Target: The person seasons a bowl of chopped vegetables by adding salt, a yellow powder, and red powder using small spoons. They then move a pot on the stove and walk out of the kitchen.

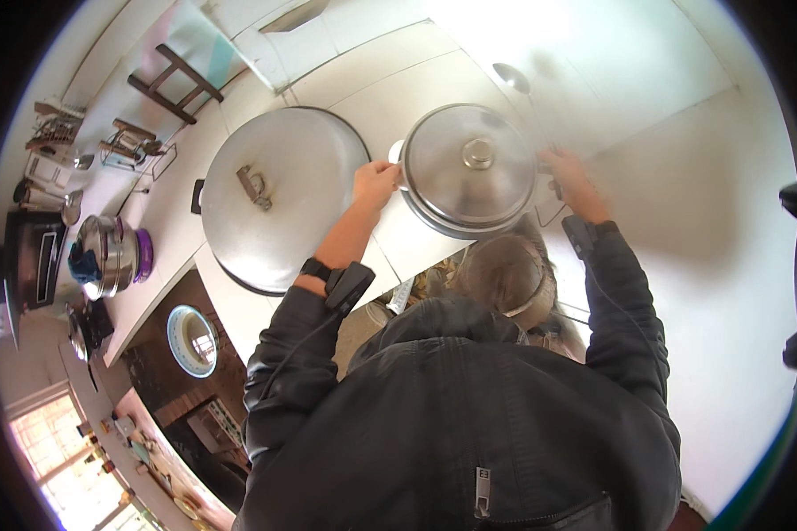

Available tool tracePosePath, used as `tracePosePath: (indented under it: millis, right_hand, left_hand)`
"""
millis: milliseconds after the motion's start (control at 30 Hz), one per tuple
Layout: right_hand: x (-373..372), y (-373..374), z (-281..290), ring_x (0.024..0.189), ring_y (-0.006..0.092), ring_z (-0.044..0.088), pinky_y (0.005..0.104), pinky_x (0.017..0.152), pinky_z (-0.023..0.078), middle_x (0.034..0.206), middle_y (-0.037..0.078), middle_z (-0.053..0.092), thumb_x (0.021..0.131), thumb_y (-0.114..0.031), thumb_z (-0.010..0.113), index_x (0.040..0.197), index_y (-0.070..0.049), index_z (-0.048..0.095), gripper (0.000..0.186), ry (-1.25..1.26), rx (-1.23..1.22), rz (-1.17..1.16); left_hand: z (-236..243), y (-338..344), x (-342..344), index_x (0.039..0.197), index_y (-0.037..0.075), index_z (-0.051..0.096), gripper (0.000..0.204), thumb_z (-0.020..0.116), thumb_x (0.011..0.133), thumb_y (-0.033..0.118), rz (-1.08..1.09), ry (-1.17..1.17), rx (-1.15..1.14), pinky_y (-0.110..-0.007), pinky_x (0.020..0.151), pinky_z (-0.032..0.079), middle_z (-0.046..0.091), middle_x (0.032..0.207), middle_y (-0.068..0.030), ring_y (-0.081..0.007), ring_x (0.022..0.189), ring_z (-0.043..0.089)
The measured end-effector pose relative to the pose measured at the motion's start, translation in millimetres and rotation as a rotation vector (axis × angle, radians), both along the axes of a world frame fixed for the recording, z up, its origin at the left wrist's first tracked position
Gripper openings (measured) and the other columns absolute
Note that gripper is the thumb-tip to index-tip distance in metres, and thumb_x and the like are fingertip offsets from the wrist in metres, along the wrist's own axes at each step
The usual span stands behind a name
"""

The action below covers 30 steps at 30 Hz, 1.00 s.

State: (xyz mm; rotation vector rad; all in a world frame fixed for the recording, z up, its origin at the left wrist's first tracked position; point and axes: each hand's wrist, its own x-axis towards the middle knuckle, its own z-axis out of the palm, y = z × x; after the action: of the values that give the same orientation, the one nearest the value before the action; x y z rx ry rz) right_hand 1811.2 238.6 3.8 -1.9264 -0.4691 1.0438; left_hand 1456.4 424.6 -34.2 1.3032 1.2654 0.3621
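A shiny steel pot with a domed lid (443,181) and a round knob stands in front of me on the white-tiled stove top. My left hand (378,184) is closed at the pot's left side, its fingers around the handle there. On the opposite side my right hand (576,181) is closed on the other handle, which is mostly hidden by the fingers. Just left of the pot lies a very large round metal lid (283,199) with a worn handle at its middle; my left forearm passes over its edge.
A ladle (512,78) hangs on the wall behind the pot. Below the tiled edge sits a dark, rounded vessel (502,273). Farther left are a steamer pot (106,257), a wooden rack (175,84), hanging utensils and a basin (192,341) lower down. A wall rises at right.
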Motion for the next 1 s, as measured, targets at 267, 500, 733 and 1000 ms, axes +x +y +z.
tracePosePath:
  millis: [267,500,733,1000]
  right_hand:
    - [4,-14,-30,0.093,0.0203,0.071,0.0274,0.050,0.040,0.107,0.009,0.073,0.094,-0.025,0.073,0.119,-0.001,0.069,0.036,0.015,0.103,-0.139]
    - [-19,-49,-10,0.073,0.0102,0.062,0.0242,0.048,0.039,0.096,0.005,0.073,0.098,-0.028,0.070,0.119,-0.003,0.068,0.033,-0.166,0.175,-0.236]
    - [-80,-102,9,0.057,0.0052,0.051,0.0225,0.048,0.038,0.077,0.001,0.064,0.101,-0.015,0.068,0.117,-0.003,0.067,0.020,-0.168,0.370,-0.275]
    - [-212,-78,2,0.056,0.0066,0.051,0.0221,0.052,0.039,0.074,0.003,0.062,0.100,-0.004,0.063,0.113,0.000,0.067,0.013,-0.060,0.463,0.267]
  left_hand:
    - [-5,-6,-10,0.112,0.003,0.069,0.028,0.075,0.088,0.015,-0.021,-0.017,0.061,-0.032,0.068,0.051,0.073,0.101,-0.0061,-0.0149,0.089,0.067]
    - [-14,-6,-22,0.117,0.000,0.066,0.032,0.076,0.087,0.009,0.097,-0.079,0.161,-0.030,0.067,0.053,0.074,0.103,-0.0093,-0.0169,0.083,0.071]
    - [-31,-73,-116,0.117,-0.003,0.066,0.025,0.069,0.097,0.012,0.332,-0.157,0.029,-0.027,0.062,0.053,0.075,0.098,-0.0079,-0.0147,0.079,0.072]
    - [-51,-213,-276,0.112,0.000,0.069,0.032,0.063,0.104,0.031,0.635,-0.030,-0.210,-0.027,0.064,0.053,0.074,0.103,-0.0079,-0.0130,0.082,0.069]
